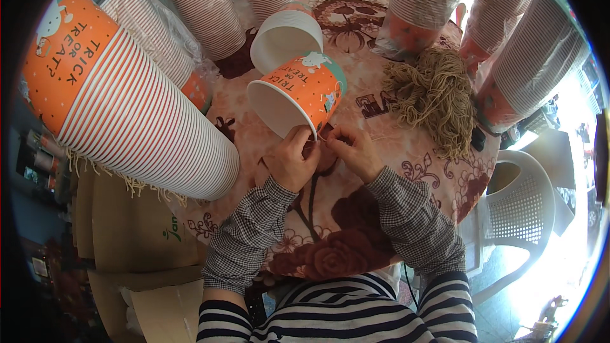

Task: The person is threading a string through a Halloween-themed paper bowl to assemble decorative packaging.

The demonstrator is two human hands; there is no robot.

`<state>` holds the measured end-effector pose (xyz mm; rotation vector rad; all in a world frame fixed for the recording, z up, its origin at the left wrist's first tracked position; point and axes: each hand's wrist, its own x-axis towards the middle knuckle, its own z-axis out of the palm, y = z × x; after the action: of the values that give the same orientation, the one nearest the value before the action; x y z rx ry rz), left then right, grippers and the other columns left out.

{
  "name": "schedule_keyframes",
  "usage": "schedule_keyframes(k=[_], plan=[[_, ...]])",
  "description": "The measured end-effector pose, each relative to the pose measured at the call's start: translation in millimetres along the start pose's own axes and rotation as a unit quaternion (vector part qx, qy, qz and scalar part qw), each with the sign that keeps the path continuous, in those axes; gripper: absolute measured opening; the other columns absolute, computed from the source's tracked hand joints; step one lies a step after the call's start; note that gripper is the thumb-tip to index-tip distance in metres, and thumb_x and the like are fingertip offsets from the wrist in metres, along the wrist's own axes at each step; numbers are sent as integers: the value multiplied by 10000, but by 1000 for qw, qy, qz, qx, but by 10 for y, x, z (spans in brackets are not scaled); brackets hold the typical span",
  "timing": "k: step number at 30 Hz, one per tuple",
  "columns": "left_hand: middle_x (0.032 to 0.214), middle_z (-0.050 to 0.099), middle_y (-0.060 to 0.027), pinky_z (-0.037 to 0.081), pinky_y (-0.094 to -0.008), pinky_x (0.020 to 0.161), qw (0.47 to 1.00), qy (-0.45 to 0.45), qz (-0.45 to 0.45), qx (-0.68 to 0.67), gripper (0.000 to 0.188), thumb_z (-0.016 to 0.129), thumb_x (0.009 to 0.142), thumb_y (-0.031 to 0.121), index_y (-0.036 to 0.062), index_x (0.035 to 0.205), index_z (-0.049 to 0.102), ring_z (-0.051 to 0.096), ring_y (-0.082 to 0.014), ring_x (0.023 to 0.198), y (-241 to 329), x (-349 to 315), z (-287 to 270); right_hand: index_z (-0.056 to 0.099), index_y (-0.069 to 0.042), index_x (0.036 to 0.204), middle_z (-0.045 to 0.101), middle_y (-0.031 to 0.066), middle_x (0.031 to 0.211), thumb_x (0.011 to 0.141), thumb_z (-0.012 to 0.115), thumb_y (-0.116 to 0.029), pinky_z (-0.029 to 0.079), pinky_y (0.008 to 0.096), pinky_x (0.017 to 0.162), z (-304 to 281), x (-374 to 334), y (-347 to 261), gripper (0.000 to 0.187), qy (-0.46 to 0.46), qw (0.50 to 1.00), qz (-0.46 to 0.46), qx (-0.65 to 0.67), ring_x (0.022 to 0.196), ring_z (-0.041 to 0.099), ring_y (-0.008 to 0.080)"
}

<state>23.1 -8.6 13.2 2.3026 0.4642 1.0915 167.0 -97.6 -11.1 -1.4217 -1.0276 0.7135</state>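
An orange paper bucket (305, 86) with a printed Halloween pattern lies on its side, its white mouth tilted toward the lower left. At the near part of its rim, my left hand (295, 157) is closed, with the fingertips pinching the edge. Just to the right, my right hand (356, 151) is closed in a pinch close to the same rim. What sits between its fingertips is too small to make out; it may be a thin strand. Behind this bucket, another paper bucket (289, 35) also lies on its side, its white inside showing.
A tall stack of orange buckets (146, 108) leans at the left. More wrapped stacks (426, 0) stand around the far side. A heap of tan cord (435, 98) lies on the patterned tablecloth (356, 200). A white chair (521, 216) is at right, a cardboard box (136, 222) at left.
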Motion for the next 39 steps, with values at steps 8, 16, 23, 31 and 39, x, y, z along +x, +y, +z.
schedule_keyframes(k=[8, 16, 23, 31, 39], plan=[[925, 620, -142, 566, -334, 664, 1000, -8, 16, 11, 281, 618, 766, -39, -16, 1041, 563, 677, -267, 786, -18, -7, -8, 632, 29, 908, 633, 46, 781, 823, 611, -140, 477, 265, 678, 9, 0, -40, 190, 0, 1000, 8, 28, 723, 561, 98], [933, 653, -125, 533, -299, 685, 1000, 10, 13, 4, 228, 647, 763, -16, -5, 990, 617, 685, -252, 810, 15, -21, 21, 643, 21, 912, 640, 47, 786, 849, 627, -158, 474, 261, 669, 41, -1, -39, 190, 9, 1000, -14, 17, 717, 563, 97], [937, 629, -127, 534, -367, 670, 999, 3, 12, 37, 179, 644, 789, -2, 5, 964, 605, 652, -312, 819, 1, -67, 73, 632, 22, 914, 640, 45, 788, 853, 630, -124, 476, 267, 664, 47, 16, 0, 158, 12, 999, -26, 20, 718, 573, 100], [830, 626, -107, 503, -318, 645, 995, 73, 20, 70, 146, 686, 759, -10, 7, 878, 602, 647, -272, 748, -3, -134, 184, 610, 3, 942, 624, 60, 874, 853, 632, -102, 475, 279, 692, 15, 42, -5, 139, -1, 997, -63, -39, 752, 565, 115], [794, 635, -109, 506, -322, 630, 995, 76, 37, 51, 132, 715, 774, 36, 6, 847, 609, 653, -248, 731, -106, 21, 201, 583, 0, 1079, 635, 102, 1030, 893, 607, -100, 484, 293, 803, -17, 138, 121, 213, -8, 994, -104, -25, 894, 591, 149]])
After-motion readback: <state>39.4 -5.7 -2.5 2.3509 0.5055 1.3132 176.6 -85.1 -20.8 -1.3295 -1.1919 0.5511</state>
